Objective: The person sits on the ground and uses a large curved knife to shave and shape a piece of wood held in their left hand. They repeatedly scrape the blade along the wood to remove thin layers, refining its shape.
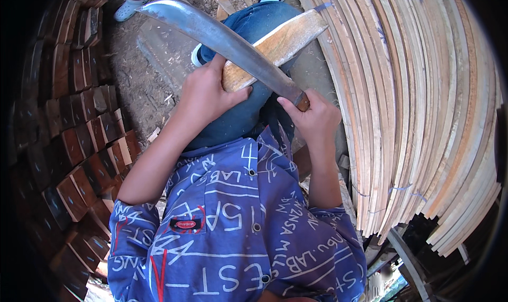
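Blue shirt point(225, 244), left hand point(207, 93) clasping wooden piece point(291, 39), right hand point(316, 115) gripping machete point(222, 41) across it, wooden strips point(413, 106) right, blocks point(78, 193) left

So the floor point(127, 64) is just grey-brown dirt, pretty messy tbh. Pale wood chips point(169, 99) are scattered over it, a couple of wood offcuts point(223, 2) lie at the far end, and someone's light clog point(128, 10) is planted far left.

Glossy metal, matt wood
Long curved silver-grey metal blade point(219, 41), glossy toward its tip; flat pale-tan wooden piece point(288, 40), rough-looking.
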Demonstrator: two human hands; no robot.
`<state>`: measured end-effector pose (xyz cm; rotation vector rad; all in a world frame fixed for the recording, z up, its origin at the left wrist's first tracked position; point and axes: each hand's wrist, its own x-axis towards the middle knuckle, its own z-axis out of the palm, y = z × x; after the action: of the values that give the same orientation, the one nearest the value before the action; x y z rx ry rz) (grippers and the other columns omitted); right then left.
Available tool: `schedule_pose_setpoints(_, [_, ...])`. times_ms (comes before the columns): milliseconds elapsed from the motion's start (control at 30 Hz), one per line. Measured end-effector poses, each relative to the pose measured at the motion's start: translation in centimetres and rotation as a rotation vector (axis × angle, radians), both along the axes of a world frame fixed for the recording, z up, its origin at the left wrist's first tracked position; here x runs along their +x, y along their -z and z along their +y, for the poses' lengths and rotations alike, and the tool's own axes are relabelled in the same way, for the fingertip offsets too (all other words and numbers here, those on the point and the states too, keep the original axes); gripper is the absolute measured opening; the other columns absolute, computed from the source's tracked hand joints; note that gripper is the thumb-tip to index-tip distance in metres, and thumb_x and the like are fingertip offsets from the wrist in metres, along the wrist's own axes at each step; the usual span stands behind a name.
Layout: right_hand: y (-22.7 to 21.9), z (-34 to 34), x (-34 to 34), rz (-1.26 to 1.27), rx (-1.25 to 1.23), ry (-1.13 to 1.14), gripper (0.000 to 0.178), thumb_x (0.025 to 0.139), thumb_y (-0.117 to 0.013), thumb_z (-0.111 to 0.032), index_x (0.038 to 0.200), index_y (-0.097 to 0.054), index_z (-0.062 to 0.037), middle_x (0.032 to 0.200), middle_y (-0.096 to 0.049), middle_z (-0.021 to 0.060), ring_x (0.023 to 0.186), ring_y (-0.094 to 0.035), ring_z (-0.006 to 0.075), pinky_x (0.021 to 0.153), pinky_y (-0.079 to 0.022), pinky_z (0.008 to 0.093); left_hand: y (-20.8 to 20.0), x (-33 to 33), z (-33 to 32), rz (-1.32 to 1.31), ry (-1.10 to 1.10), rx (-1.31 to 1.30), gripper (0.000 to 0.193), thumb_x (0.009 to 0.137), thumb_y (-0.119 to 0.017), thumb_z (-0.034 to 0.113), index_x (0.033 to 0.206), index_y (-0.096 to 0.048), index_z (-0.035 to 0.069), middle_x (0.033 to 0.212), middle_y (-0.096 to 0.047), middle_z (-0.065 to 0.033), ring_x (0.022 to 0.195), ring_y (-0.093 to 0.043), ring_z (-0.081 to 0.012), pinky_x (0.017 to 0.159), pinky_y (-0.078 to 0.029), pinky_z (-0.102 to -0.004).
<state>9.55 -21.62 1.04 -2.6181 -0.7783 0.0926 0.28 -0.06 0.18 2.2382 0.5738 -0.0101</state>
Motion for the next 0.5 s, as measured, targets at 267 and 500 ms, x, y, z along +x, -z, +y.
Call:
schedule_pose_setpoints(267, [-1.1,-6.6,5.8,0.107,0.064,0.439,0.050,0.075,-0.078,-0.042,0.064,-0.055,0.0006,0.048,-0.044,0.0064,0.045,-0.044,0.0169,0.045,-0.036,0.0340,-0.5,0.1,0.5,0.017,0.013,0.017,0.057,0.065,-0.075,0.040,0.096,-0.052,-0.001,0.074,-0.061,-0.0256,0.075,-0.063,-0.0427,0.067,-0.049,-0.0458])
schedule_pose_setpoints(500, [-0.1,-2.3,2.5,0.228,-0.011,0.260,0.033,0.074,-0.076,-0.026,0.066,-0.055,-0.0016,0.053,-0.055,0.0118,0.047,-0.054,0.0259,0.047,-0.041,0.0362,-0.4,1.2,0.2,0.055,0.102,0.057,0.055,0.066,-0.076,0.040,0.094,-0.053,-0.001,0.074,-0.061,-0.0256,0.074,-0.063,-0.0429,0.066,-0.050,-0.0457])
